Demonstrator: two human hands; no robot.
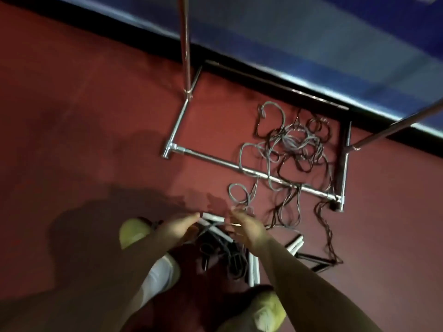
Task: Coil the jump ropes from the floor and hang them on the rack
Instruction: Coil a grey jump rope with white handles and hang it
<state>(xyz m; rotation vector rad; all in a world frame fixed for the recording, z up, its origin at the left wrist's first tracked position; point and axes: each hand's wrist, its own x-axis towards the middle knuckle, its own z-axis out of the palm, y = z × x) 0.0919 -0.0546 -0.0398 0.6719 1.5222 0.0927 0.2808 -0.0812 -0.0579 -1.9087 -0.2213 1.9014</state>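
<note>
Grey and dark jump ropes (291,149) sprawl tangled across the rack (239,167) base; my left hand (178,227) and right hand (248,227) reach down, grip unclear through blur.

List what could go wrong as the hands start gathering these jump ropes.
1. The grey and dark ropes lie tangled together, so pulling one may tighten knots.
2. Several strands drape over the rack's base bar and could snag or drag the rack.
3. Loose handles lie near the feet, a possible trip hazard.

Red floor (96,116). Lying on it: tangled jump ropes (292,152) draped across chrome rack base (251,172); white handles (296,244) and black handles (311,257) nearby.
</note>
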